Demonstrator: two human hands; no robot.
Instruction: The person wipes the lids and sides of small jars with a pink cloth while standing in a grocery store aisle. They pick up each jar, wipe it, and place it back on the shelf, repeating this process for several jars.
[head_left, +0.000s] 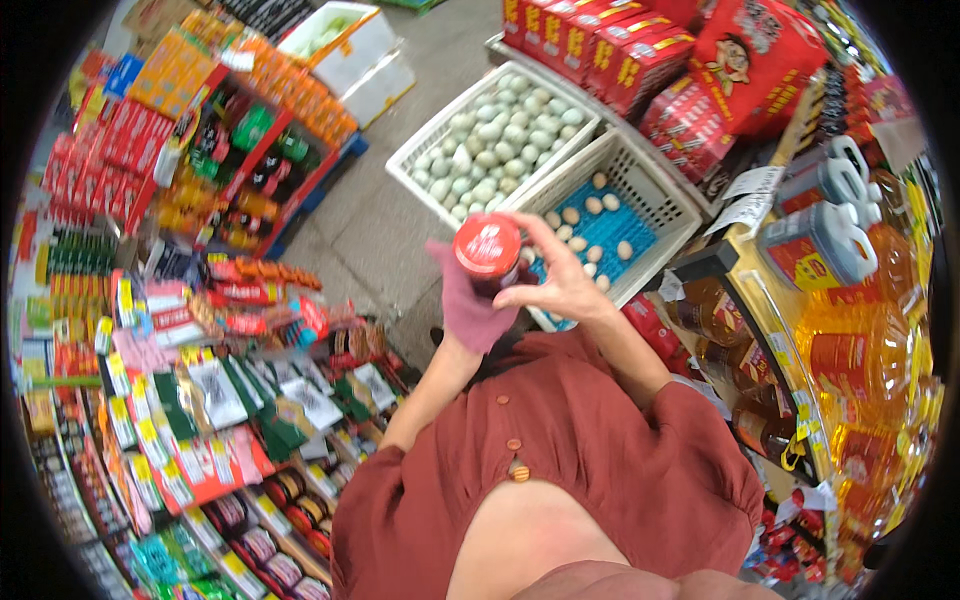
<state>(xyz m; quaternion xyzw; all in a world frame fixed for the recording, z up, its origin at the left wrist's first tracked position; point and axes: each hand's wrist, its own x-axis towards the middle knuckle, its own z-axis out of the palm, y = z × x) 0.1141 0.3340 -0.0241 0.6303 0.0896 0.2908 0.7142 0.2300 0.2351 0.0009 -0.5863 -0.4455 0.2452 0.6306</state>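
Both of my hands are around a glass jar with a red lid (489, 246), held up in front of my body with dark contents below the lid. My left hand (474, 311) is covered by a pink cloth or glove and holds the jar's left side. My bare right hand (559, 279) curves around the right side, its thumb near the jar's lower part. Beyond the jar stands a white plastic crate (420, 187) full of pale greenish eggs. Beside it, a greyish crate (679, 214) has several light brown eggs on a blue liner.
To the left are stacked drink bottles (255, 127) in a red display and shelves of packaged goods (225, 390). On the right, oil bottles (855, 352) and jugs (817, 240) fill a shelf. Red boxes (585, 45) and white foam boxes (364, 79) stand beyond the concrete floor (352, 225).
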